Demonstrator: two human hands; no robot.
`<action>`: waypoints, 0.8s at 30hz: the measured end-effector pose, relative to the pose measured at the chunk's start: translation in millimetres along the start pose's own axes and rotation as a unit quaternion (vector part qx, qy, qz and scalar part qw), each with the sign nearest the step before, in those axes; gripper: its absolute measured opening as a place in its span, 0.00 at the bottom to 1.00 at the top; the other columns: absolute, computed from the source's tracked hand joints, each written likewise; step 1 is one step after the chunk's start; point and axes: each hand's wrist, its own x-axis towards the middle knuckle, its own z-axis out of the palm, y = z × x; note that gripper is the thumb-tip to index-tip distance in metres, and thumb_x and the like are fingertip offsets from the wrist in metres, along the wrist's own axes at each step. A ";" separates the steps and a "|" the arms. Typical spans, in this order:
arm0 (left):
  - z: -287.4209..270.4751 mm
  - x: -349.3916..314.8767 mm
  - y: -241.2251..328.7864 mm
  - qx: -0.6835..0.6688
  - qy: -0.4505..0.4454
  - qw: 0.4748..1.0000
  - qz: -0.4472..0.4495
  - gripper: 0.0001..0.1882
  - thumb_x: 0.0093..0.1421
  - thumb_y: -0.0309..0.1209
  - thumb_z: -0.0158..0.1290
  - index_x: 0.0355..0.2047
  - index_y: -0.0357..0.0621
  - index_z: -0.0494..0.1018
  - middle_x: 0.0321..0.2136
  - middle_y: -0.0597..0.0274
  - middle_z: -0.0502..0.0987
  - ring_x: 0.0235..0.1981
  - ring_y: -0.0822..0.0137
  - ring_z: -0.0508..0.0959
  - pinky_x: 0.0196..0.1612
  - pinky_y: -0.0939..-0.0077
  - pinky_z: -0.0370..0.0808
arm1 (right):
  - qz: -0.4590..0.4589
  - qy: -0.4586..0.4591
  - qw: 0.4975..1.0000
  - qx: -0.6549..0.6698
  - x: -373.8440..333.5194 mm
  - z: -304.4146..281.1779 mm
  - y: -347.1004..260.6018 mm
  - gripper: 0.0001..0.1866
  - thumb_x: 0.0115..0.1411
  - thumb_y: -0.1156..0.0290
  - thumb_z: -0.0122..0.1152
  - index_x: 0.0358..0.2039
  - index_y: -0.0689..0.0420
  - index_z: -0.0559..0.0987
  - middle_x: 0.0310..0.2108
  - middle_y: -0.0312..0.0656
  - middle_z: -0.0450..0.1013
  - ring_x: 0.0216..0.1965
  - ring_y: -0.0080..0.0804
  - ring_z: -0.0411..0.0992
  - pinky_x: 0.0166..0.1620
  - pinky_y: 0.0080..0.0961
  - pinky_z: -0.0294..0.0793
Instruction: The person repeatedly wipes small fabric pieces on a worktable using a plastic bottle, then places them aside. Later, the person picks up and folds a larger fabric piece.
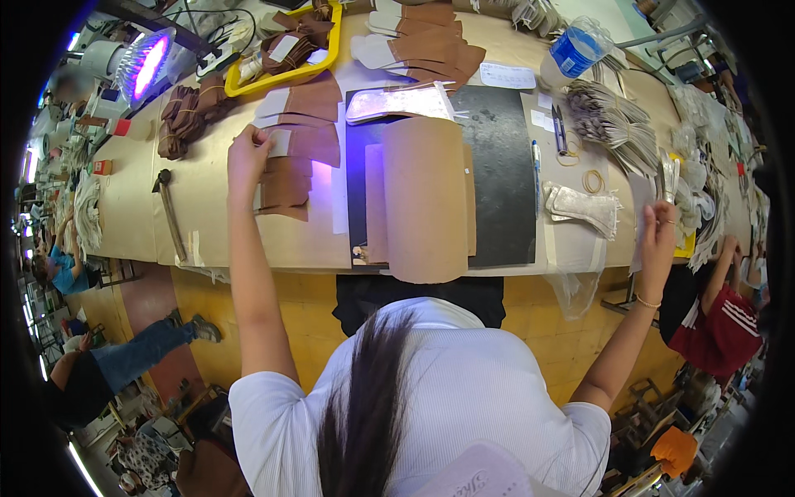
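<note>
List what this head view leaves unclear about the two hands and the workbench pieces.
- Left hand: fingers curled over the brown leather pieces; grip hidden.
- Right hand: near a pale sheet; contact too small and bent by the rim.
- Black mat: middle hidden by the tan board.

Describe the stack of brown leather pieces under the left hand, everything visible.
The stack of brown leather pieces lies flat on the tan worktable, left of the black mat. They are dark brown, roughly rectangular sheets, overlapped and fanned downward, some with pale patches or paper at their left ends. Purple light falls on their right edge. The left hand rests closed on the upper left corner.
</note>
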 end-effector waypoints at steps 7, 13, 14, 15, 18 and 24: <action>-86.8 -96.5 127.8 -0.417 -0.130 0.898 0.057 0.14 0.58 0.24 0.58 0.44 0.35 0.74 0.33 0.61 0.78 0.27 0.73 0.79 0.27 0.82 0.74 | 0.029 0.005 0.956 0.293 -14.3 -2.6 -48.8 0.18 0.64 0.72 0.60 0.53 0.61 0.71 0.37 0.33 0.71 0.39 0.19 0.69 0.46 0.14 0.67; -31.6 -151.1 150.0 -0.555 -0.251 0.793 0.012 0.14 0.60 0.26 0.57 0.45 0.33 0.74 0.31 0.58 0.79 0.25 0.69 0.81 0.26 0.82 0.78 | 0.002 -0.078 0.909 0.409 -12.1 17.2 -119.5 0.12 0.58 0.77 0.65 0.42 0.64 0.78 0.33 0.36 0.77 0.34 0.19 0.72 0.41 0.18 0.72; -17.7 -154.8 144.6 -0.558 -0.274 0.783 -0.018 0.14 0.61 0.27 0.57 0.45 0.33 0.73 0.31 0.58 0.79 0.25 0.69 0.81 0.26 0.82 0.78 | -0.015 -0.108 0.896 0.431 -13.2 21.1 -129.0 0.10 0.58 0.76 0.65 0.41 0.64 0.79 0.32 0.36 0.77 0.32 0.19 0.72 0.39 0.17 0.72; -4.1 -156.8 139.3 -0.562 -0.301 0.769 -0.048 0.14 0.61 0.27 0.57 0.45 0.33 0.73 0.30 0.58 0.79 0.25 0.69 0.81 0.25 0.82 0.78 | -0.029 -0.137 0.883 0.448 -15.7 23.2 -138.9 0.09 0.58 0.76 0.65 0.39 0.63 0.79 0.32 0.35 0.77 0.31 0.19 0.72 0.37 0.16 0.72; 3.4 -164.2 134.7 -0.572 -0.328 0.745 -0.098 0.14 0.63 0.30 0.55 0.44 0.32 0.72 0.29 0.55 0.79 0.23 0.68 0.81 0.22 0.80 0.79 | -0.042 -0.270 0.864 0.422 -19.3 45.1 -182.1 0.06 0.57 0.73 0.66 0.34 0.62 0.81 0.29 0.34 0.77 0.28 0.15 0.70 0.31 0.14 0.70; 7.1 -171.1 129.5 -0.587 -0.352 0.716 -0.133 0.24 0.70 0.44 0.43 0.46 0.28 0.70 0.30 0.49 0.80 0.23 0.61 0.83 0.23 0.77 0.82 | -0.096 -0.416 0.860 0.280 -23.2 87.6 -232.6 0.11 0.55 0.67 0.69 0.31 0.62 0.82 0.20 0.39 0.76 0.21 0.19 0.71 0.29 0.19 0.71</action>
